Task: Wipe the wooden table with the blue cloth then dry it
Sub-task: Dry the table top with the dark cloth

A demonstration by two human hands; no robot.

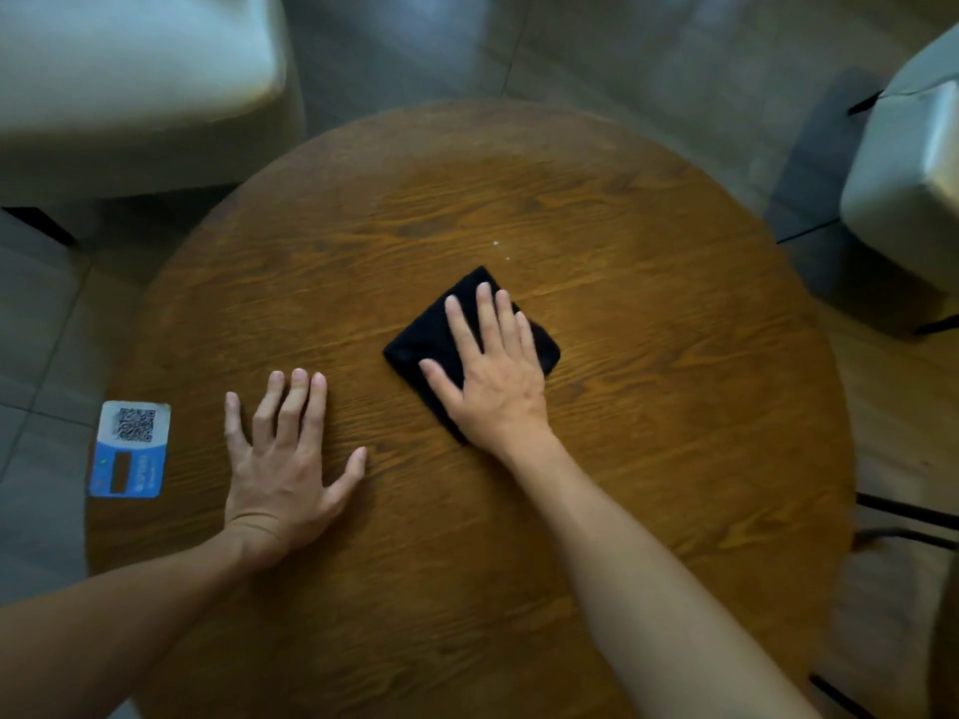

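A round wooden table (648, 459) fills the view. Near its middle lies a dark, folded cloth (423, 342), almost black in this light. My right hand (493, 376) lies flat on top of the cloth, fingers spread and pointing away from me, pressing it to the wood. My left hand (285, 459) rests palm down on the bare wood to the left of the cloth, fingers apart, holding nothing. Two small white specks (497, 244) sit on the wood just beyond the cloth.
A blue and white QR-code sticker (129, 448) is on the table's left edge. A pale upholstered seat (135, 70) stands at the far left, another pale seat (913, 173) at the right. Tiled floor surrounds the table.
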